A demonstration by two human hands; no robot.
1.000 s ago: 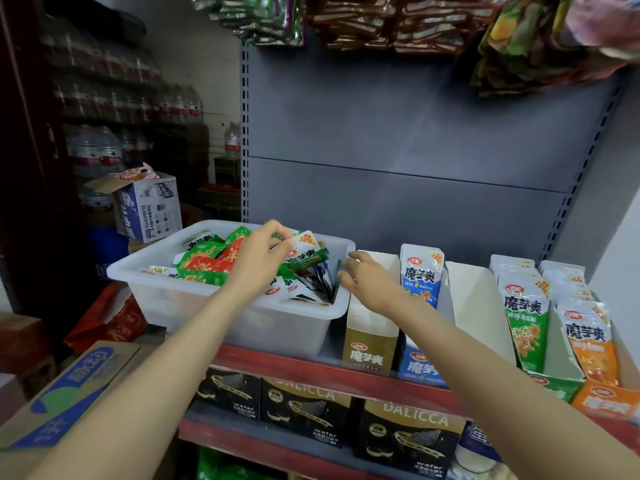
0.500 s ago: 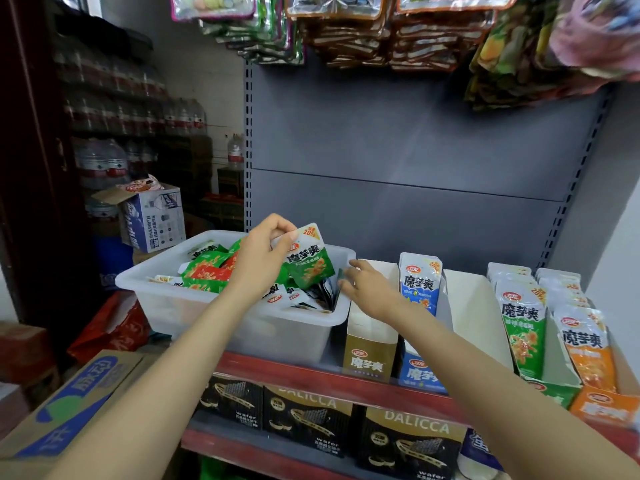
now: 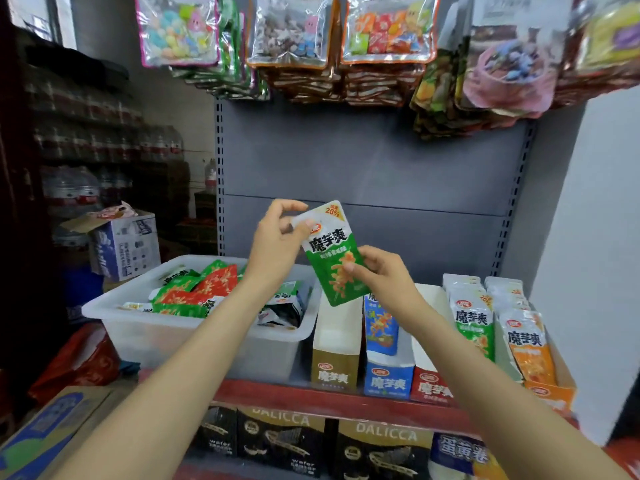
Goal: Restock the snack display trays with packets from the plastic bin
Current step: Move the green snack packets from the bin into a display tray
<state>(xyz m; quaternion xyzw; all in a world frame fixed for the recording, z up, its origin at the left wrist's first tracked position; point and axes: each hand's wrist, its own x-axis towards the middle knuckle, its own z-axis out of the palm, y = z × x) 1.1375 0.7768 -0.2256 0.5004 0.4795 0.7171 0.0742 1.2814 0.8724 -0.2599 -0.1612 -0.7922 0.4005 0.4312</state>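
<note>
A green and white snack packet (image 3: 330,252) hangs in the air above the shelf, held by both hands. My left hand (image 3: 275,245) pinches its top left corner. My right hand (image 3: 379,277) pinches its lower right edge. Below to the left, the white plastic bin (image 3: 194,332) holds several green, red and dark packets (image 3: 204,289). To the right stand the display trays: a gold one (image 3: 334,362), a blue one (image 3: 388,375) with a blue packet, a red one (image 3: 431,388), and further right a tray of green packets (image 3: 472,323) and one of orange packets (image 3: 530,348).
The trays and bin sit on a red-edged shelf (image 3: 277,396) against a grey back panel. Bagged sweets (image 3: 287,29) hang overhead. Black wafer boxes (image 3: 280,441) fill the shelf below. Cardboard boxes (image 3: 124,244) and stacked water bottles stand at the left.
My left hand has lifted the green packet up out of the bin and rightward. My right hand left the gold tray's edge and took hold of the packet's lower part. The camera tilted upward.
</note>
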